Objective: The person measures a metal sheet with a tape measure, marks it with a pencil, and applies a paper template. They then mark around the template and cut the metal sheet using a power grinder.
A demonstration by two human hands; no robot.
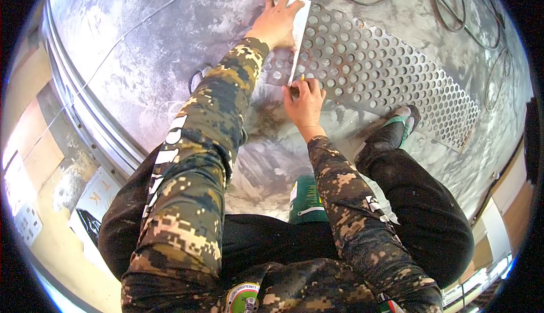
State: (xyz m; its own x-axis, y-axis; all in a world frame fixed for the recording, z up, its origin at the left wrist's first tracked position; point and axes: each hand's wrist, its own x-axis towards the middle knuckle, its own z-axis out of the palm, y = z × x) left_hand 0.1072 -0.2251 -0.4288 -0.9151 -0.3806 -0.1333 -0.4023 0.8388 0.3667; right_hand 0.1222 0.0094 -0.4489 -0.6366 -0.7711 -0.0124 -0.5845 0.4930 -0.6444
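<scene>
- Left hand [276, 21]: lies flat with its fingers spread and grips nothing. It presses a white straight-edged strip [302, 17] down onto the left end of the sheet.
- Right hand [305, 102]: fingers pinched closed around a small yellow-tipped pencil [302, 78], with the tip at the near end of the strip's edge.
- Grey perforated metal sheet with rows of round holes [385, 75]: lies flat on the mottled grey floor [158, 58], in front of the crouching person. Its long axis runs from left to right, and the right end passes beyond a dark shoe with a teal sole [403, 121].
- The strip crosses the sheet's long axis, pointing from near to far.
- Judged technique: keep firm, even pressure on the strip so it cannot pivot. Hold the pencil tip tight against the edge and draw across the solid metal between holes in one steady stroke.
- Surroundings: dark looped cables [453, 7] lie on the far floor, and a green cylindrical object [306, 199] sits between the knees.
</scene>
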